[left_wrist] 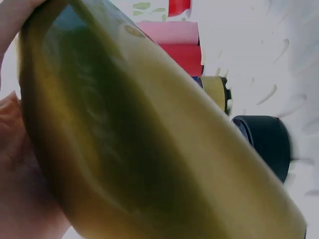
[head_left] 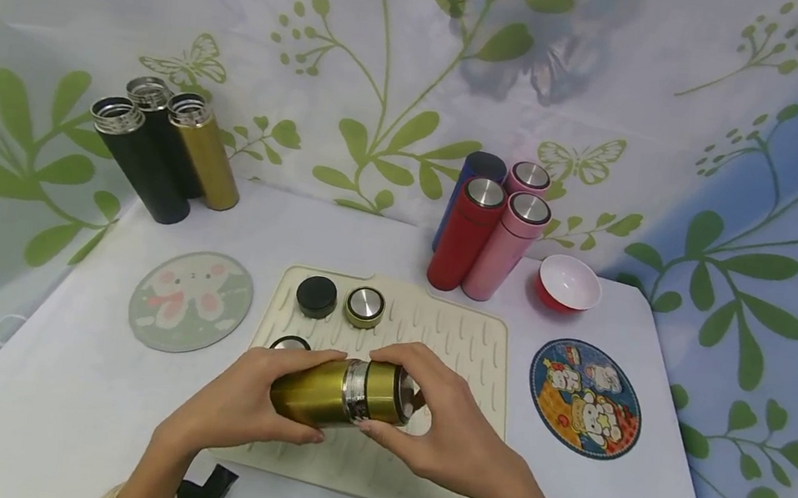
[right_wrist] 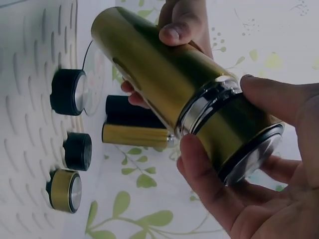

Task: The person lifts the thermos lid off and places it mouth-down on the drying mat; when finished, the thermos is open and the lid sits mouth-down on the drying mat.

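Note:
My left hand [head_left: 240, 392] grips the body of a gold thermos flask [head_left: 310, 391], which lies tilted on its side above the cream mat [head_left: 459, 337]. At its mouth, my right hand [head_left: 450, 432] holds a gold lid [right_wrist: 234, 134] with a silver top between thumb and fingers. A band of silver metal neck shows between lid and body; whether the threads engage, I cannot tell. On the mat, beyond the hands, are a black lid [head_left: 317, 295] and another gold lid [head_left: 364, 308]. A black lid with a silver top [right_wrist: 69, 92] is partly hidden behind the left hand in the head view.
Two black flasks [head_left: 148, 165] and a gold flask [head_left: 207, 152], all lidless, stand at the back left. Lidded red [head_left: 464, 237], pink and blue flasks stand at the back right, near a bowl [head_left: 568, 285]. Round mats, pale [head_left: 191, 302] and colourful [head_left: 585, 400], flank the cream mat.

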Demonstrator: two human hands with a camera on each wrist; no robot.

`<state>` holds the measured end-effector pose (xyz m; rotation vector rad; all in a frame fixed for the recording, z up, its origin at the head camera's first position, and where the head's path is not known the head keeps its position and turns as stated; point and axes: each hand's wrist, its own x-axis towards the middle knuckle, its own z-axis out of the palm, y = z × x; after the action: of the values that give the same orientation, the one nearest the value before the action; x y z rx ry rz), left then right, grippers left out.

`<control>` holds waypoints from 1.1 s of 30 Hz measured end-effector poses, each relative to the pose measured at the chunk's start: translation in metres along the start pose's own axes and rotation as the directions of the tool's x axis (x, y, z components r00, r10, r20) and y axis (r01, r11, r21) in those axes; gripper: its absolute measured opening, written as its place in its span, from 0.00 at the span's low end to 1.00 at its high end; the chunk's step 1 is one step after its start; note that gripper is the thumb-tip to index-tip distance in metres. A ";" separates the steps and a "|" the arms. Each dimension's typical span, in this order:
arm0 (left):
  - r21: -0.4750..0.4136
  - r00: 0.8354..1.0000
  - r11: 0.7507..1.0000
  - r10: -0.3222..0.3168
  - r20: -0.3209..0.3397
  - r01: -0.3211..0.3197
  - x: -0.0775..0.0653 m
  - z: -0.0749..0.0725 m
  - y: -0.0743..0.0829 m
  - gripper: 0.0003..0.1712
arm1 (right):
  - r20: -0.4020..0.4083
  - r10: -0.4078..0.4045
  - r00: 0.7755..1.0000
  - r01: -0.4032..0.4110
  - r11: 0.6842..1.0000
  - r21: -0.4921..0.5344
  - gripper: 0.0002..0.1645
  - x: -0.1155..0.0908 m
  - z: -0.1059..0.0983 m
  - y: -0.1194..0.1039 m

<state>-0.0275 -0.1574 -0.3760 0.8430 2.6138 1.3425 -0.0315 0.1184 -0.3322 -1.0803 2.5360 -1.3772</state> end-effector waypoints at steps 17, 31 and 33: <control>-0.069 0.921 0.997 -0.042 -0.387 0.016 -0.026 -0.029 0.001 0.50 | -0.047 0.166 0.985 -0.171 0.976 -0.132 0.46 0.011 0.028 0.068; -0.057 0.824 0.997 0.006 -0.567 -0.047 -0.029 -0.038 0.003 0.54 | -0.004 0.141 0.990 -0.132 0.917 -0.375 0.40 0.043 0.072 0.103; -0.053 0.820 0.998 0.007 -0.572 -0.046 -0.029 -0.038 0.003 0.54 | 0.009 0.133 0.991 -0.119 0.914 -0.389 0.41 0.048 0.078 0.103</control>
<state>-0.0142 -0.1986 -0.3553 0.5178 2.9566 1.9338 -0.0960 0.0708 -0.4441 -0.9523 2.8680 -0.8341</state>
